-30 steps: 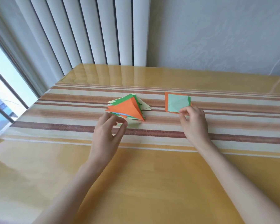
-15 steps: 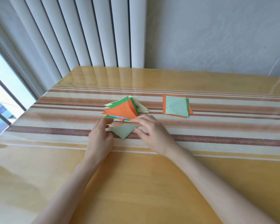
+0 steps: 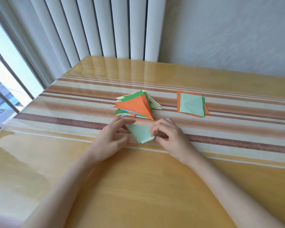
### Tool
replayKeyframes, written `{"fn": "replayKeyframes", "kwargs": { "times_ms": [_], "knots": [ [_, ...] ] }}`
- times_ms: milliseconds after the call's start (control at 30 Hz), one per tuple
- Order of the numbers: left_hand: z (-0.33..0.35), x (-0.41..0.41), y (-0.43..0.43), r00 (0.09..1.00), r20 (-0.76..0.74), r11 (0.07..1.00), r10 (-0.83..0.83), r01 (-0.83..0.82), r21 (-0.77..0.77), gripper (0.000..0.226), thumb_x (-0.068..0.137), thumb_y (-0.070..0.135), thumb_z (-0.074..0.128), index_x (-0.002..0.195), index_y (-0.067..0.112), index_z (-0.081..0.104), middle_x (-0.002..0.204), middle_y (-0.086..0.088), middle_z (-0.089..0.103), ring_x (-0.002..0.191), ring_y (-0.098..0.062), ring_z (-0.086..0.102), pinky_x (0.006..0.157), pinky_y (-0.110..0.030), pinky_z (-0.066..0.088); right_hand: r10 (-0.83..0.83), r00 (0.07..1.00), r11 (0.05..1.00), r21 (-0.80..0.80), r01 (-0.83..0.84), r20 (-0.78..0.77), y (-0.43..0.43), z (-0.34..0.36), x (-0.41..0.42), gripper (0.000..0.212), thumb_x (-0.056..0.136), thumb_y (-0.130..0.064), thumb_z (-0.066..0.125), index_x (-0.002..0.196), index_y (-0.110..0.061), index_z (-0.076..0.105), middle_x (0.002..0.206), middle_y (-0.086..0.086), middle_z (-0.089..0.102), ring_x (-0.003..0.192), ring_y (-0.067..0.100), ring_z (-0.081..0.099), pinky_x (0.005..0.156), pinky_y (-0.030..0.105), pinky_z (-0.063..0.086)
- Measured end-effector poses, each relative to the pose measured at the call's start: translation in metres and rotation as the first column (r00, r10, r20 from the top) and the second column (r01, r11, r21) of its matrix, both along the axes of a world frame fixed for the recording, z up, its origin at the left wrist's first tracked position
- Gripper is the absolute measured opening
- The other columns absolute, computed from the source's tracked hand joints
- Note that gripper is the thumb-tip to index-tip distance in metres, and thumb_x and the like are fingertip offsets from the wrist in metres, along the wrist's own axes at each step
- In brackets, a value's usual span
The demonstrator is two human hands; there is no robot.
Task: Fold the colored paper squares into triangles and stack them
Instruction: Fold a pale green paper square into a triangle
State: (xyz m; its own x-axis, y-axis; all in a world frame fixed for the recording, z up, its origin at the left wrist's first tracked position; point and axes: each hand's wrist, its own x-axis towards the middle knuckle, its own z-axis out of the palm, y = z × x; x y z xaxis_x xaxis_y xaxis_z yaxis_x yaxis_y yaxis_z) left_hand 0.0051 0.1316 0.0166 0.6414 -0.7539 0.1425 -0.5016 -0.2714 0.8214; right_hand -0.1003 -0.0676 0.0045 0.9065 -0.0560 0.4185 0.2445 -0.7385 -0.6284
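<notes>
Green paper (image 3: 139, 132) in R hand (image 3: 171, 137) pinch

Left hand (image 3: 110, 139), right hand (image 3: 169, 137): both bare, seen from wearer's head camera. Left forearm (image 3: 69, 183), right forearm (image 3: 220, 181): uncovered along whole visible length, wrist to lower frame edge. Build slim; wrists narrow, fingers (image 3: 120, 122) long, slender. Skin smooth, even. Wide-angle lens stretches forearms broad toward lower corners. Nail detail too small to judge. Elbows, upper arms, any clothing beyond frame border, out of sight.
</notes>
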Motion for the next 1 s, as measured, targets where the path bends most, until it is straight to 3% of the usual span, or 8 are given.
{"fn": "replayKeyframes", "kwargs": {
  "times_ms": [100, 167, 233, 400, 500, 600, 767, 1000],
  "knots": [
    [-0.002, -0.002, -0.001, 0.997, 0.012, 0.997, -0.077, 0.077, -0.018, 0.03, 0.085, 0.022, 0.056, 0.113, 0.029, 0.064, 0.098, 0.013, 0.058, 0.086, -0.01, 0.057, 0.076, -0.013, 0.041, 0.024, 0.998, 0.999, 0.023, -0.025, 0.054, -0.002, -0.003, -0.013, 0.002, 0.083, -0.007, 0.063, 0.083, -0.009, 0.063, 0.096, -0.004, 0.057, 0.098, 0.014, 0.05, 0.088, 0.016, 0.037],
    [-0.004, -0.004, -0.003, 0.994, 0.032, 0.994, -0.108, 0.109, -0.026, 0.026, 0.085, 0.021, 0.059, 0.107, 0.034, 0.063, 0.094, 0.011, 0.062, 0.083, -0.012, 0.058, 0.075, -0.02, 0.045, 0.014, 0.997, 0.999, 0.048, -0.018, 0.071, -0.001, -0.004, -0.02, 0.007, 0.085, -0.015, 0.061, 0.083, -0.008, 0.064, 0.099, -0.005, 0.055, 0.102, 0.01, 0.051, 0.091, 0.015, 0.036],
    [-0.004, -0.005, -0.004, 0.991, -0.003, 0.99, -0.135, 0.134, -0.041, 0.024, 0.085, 0.02, 0.061, 0.107, 0.028, 0.066, 0.092, 0.01, 0.065, 0.08, -0.009, 0.058, 0.074, -0.022, 0.046, 0.006, 0.999, 0.989, 0.15, -0.012, 0.038, -0.002, -0.004, -0.024, 0.003, 0.084, -0.008, 0.063, 0.083, -0.012, 0.064, 0.104, -0.004, 0.055, 0.106, 0.007, 0.052, 0.093, 0.015, 0.037],
    [-0.001, -0.008, -0.002, 0.982, -0.105, 0.986, -0.154, 0.146, -0.082, 0.029, 0.089, 0.002, 0.064, 0.114, 0.016, 0.066, 0.086, 0.024, 0.065, 0.075, 0.003, 0.055, 0.073, -0.009, 0.04, 0.048, 0.999, 0.875, 0.482, -0.039, -0.006, -0.004, -0.002, -0.026, 0.031, 0.082, 0.001, 0.062, 0.081, -0.03, 0.065, 0.111, -0.008, 0.056, 0.105, 0.012, 0.059, 0.09, 0.023, 0.046],
    [0.0, -0.009, -0.001, 0.966, -0.213, 0.985, -0.146, 0.121, -0.123, 0.026, 0.09, 0.006, 0.065, 0.114, 0.015, 0.067, 0.093, 0.016, 0.07, 0.082, -0.008, 0.062, 0.078, -0.018, 0.047, 0.076, 0.997, 0.821, 0.567, -0.066, 0.006, -0.003, 0.001, -0.027, 0.043, 0.081, 0.011, 0.062, 0.08, -0.032, 0.067, 0.115, 0.0, 0.055, 0.101, 0.01, 0.06, 0.087, 0.019, 0.046],
    [0.003, -0.009, -0.001, 0.936, -0.318, 0.978, -0.152, 0.096, -0.184, 0.027, 0.087, 0.015, 0.06, 0.112, 0.01, 0.068, 0.102, -0.005, 0.073, 0.096, -0.024, 0.068, 0.087, -0.03, 0.052, 0.102, 0.995, 0.793, 0.603, -0.088, 0.012, -0.001, 0.004, -0.031, 0.039, 0.081, 0.008, 0.065, 0.079, -0.03, 0.068, 0.117, 0.0, 0.054, 0.107, 0.014, 0.06, 0.089, 0.021, 0.047],
    [0.008, -0.009, -0.001, 0.902, -0.395, 0.964, -0.177, 0.079, -0.253, 0.027, 0.083, 0.012, 0.06, 0.109, 0.01, 0.067, 0.103, -0.007, 0.073, 0.093, -0.017, 0.067, 0.086, -0.028, 0.053, 0.142, 0.989, 0.774, 0.618, -0.137, 0.042, 0.002, 0.006, -0.035, 0.014, 0.08, -0.014, 0.065, 0.078, -0.027, 0.068, 0.118, -0.01, 0.055, 0.115, 0.023, 0.059, 0.09, 0.023, 0.048],
    [0.002, -0.011, -0.004, 0.882, -0.4, 0.945, -0.249, 0.132, -0.298, 0.036, 0.082, 0.004, 0.063, 0.118, 0.01, 0.061, 0.111, -0.013, 0.068, 0.102, -0.024, 0.064, 0.092, -0.039, 0.053, 0.135, 0.99, 0.796, 0.589, -0.136, 0.046, 0.003, 0.005, -0.032, 0.023, 0.08, -0.004, 0.065, 0.078, -0.026, 0.069, 0.118, -0.012, 0.054, 0.112, 0.019, 0.058, 0.087, 0.022, 0.048]
  ]
}}
